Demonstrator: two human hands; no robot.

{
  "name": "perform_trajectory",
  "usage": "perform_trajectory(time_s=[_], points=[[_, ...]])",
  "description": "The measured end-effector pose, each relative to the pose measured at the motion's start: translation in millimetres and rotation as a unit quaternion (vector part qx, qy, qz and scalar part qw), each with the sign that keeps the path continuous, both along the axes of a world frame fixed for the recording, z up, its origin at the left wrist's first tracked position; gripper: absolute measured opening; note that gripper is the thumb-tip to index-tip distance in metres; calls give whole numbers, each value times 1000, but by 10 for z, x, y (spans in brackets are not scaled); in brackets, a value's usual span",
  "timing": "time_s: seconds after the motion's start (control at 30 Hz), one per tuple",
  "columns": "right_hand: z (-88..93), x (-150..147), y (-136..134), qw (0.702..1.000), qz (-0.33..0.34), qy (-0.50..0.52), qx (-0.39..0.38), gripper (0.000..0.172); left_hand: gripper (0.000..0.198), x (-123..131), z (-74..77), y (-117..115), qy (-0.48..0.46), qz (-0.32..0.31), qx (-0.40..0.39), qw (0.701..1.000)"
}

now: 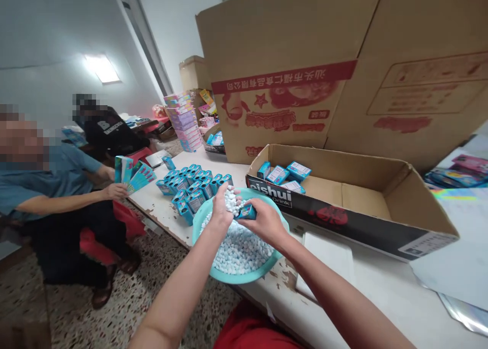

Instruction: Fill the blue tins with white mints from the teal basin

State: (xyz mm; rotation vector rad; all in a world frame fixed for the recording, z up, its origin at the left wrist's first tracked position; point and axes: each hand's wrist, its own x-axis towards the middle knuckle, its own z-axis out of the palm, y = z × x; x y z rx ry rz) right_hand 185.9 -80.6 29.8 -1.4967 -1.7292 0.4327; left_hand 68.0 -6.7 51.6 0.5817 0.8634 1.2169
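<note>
My left hand (221, 210) is cupped around a handful of small white pellets, probably candies (232, 199), above a turquoise basin (241, 278). Loose white pellets (239, 250) fill much of that basin. In my right hand (270, 224) is a small blue box (247, 212), its end close against the fingers of my left hand and the pellets there. Which end of the box is open I cannot tell. Just left of the basin stand several blue boxes (196, 199) in close rows, with dark round holes on their upper ends.
A low carton (366, 227) with several blue boxes (277, 175) stands behind the basin, before a tall cardboard sheet (278, 34). A white lid-like slab (324, 260) lies at right. At left, a seated person's hand (115, 191) holds flat blue cartons (141, 179).
</note>
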Motion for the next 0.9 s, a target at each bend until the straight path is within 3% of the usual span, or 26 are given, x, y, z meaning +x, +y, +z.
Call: perform_trajectory(time_s=[0.1, 0.27, 0.5, 0.9], points=[[-4, -44, 50, 1000, -12, 7, -14, 33, 28, 35, 8, 4, -35, 35, -16, 999], [-14, -20, 82, 1000, -20, 3, -11, 33, 24, 42, 0, 6, -48, 18, 9, 999], [17, 2, 129, 999, -37, -9, -20, 30, 38, 124, -16, 50, 36, 71, 1, 997], [31, 60, 100, 999, -25, 32, 2, 29, 42, 159, 1, 42, 68, 22, 88, 994]])
